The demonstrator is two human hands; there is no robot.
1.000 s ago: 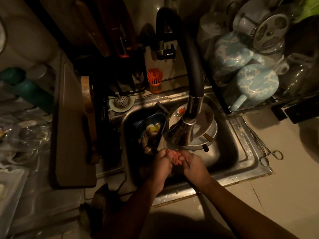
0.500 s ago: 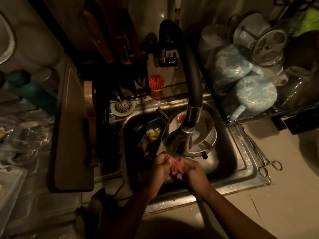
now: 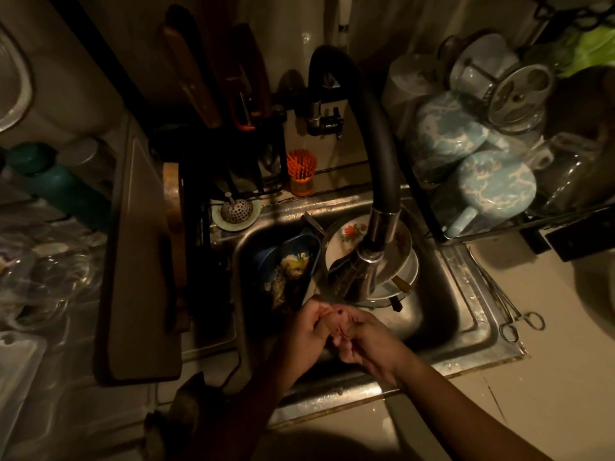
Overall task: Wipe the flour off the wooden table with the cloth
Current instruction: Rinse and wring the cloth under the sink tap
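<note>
- cloth (image 3: 336,324): small pinkish wad bunched between both hands, over the front part of the sink and just below the faucet head; dim light, detail hard to read
- left hand (image 3: 306,331): fingers curled tight round the cloth's left side
- right hand (image 3: 369,341): fingers curled round the cloth's right side, touching the left hand; both wrists cross the sink's front rim
- step, my read: rinsing or wringing the cloth at the sink (image 3: 479,344) as prep for wiping; can't tell if water runs
- faucet (image 3: 361,274): head points down at the hands; behind it, stacked plates (image 3: 347,234) and a blue tub (image 3: 286,261) of scraps fill the sink's back half
- far: orange brush (image 3: 301,171) at the sink's back edge, blue mugs (image 3: 492,191) in a rack past the right rim
- floured wooden table not identifiable in view; wiping looks not yet started
- next calls for: squeeze until damp, not dripping, then lift the cloth out clear of the faucet head and dishes and carry it to the table
</note>
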